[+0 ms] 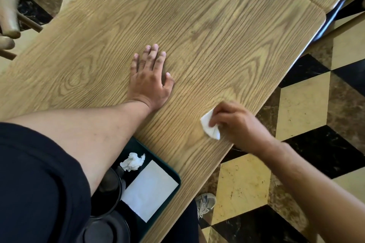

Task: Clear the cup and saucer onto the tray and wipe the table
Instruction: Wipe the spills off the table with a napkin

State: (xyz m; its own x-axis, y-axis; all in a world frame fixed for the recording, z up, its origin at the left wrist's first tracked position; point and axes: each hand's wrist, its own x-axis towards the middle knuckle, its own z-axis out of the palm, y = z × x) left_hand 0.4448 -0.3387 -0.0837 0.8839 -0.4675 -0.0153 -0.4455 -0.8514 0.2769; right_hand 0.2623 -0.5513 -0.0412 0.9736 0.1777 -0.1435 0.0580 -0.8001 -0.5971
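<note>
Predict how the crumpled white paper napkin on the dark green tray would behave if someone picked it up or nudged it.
The crumpled white paper napkin probably weighs almost nothing: it is a small, airy wad. It likely squashes rather than holding shape, given its loose folds. Nudged, it would probably skid or tumble across the dark green tray, not roll cleanly, since it is lumpy.

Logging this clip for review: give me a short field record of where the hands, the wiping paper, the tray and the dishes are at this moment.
left hand: left hand lies flat, fingers straight, on the table
right hand: right hand pinches a white tissue on the table near its edge
tray: dark green tray at the near end of the table, partly under the left forearm
on tray: crumpled tissue, flat white napkin, dark cup, dark saucer
task state: dishes on tray; wiping under way
</note>
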